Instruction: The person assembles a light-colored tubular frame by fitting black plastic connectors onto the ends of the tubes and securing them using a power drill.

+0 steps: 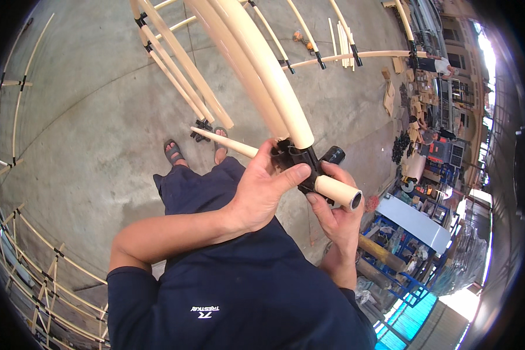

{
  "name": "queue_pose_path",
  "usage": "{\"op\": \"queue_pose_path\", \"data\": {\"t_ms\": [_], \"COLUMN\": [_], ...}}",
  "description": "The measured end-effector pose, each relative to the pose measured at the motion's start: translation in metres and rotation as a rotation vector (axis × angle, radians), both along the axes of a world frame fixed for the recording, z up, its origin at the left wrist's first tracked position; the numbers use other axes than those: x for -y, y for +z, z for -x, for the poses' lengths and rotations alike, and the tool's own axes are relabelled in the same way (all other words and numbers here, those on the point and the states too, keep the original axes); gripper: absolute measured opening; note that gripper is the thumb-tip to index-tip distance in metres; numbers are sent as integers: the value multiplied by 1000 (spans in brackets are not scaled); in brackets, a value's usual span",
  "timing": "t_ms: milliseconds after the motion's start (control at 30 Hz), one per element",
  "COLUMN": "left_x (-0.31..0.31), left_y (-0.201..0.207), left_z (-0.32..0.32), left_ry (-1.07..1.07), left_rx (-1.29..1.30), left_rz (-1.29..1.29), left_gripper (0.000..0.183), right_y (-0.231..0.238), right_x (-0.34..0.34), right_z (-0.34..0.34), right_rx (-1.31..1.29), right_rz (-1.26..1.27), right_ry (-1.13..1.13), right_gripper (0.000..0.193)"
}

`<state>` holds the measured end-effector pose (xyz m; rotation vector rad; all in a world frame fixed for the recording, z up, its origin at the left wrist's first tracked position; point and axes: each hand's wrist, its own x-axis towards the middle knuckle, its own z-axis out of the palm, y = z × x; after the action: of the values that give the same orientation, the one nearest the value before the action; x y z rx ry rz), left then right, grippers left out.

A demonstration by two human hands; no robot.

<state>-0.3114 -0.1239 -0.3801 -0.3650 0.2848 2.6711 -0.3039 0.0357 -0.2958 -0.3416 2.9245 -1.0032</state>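
We bend our left arm (175,236) inward, the left hand (262,189) curled around the black joint (303,156). Just beside it, our right hand (341,219) clamps the same joint, a cream pipe end (335,190) jutting over that hand.

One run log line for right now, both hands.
left hand: gripping black joint | right hand: gripping joint by open pipe end | long cream pipe: end at joint
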Motion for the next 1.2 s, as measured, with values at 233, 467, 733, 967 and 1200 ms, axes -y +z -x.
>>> {"op": "queue_pose_path", "data": {"t_ms": [233,467,733,967,1200], "left_x": [2,-1,7,5,6], "left_y": [5,15,12,-24,-38], "left_z": [8,22,14,16,18], "left_ry": [-66,-77,-114,-121,-149], "left_rx": [-53,19,-31,-163,-190], "left_rz": [74,32,61,-164,-164], "left_gripper": [44,42,49,42,41], "right_y": [-33,-47,-35,-48,-45], "right_x": [6,0,11,21,21], "right_z": [-13,-13,-15,-21,-22], "right_rx": [-199,-196,-224,-220,-161], "right_rz": [114,255,174,383,360], "right_ry": [-79,-165,-115,-326,-327], "right_gripper": [46,45,45,45,44]}}
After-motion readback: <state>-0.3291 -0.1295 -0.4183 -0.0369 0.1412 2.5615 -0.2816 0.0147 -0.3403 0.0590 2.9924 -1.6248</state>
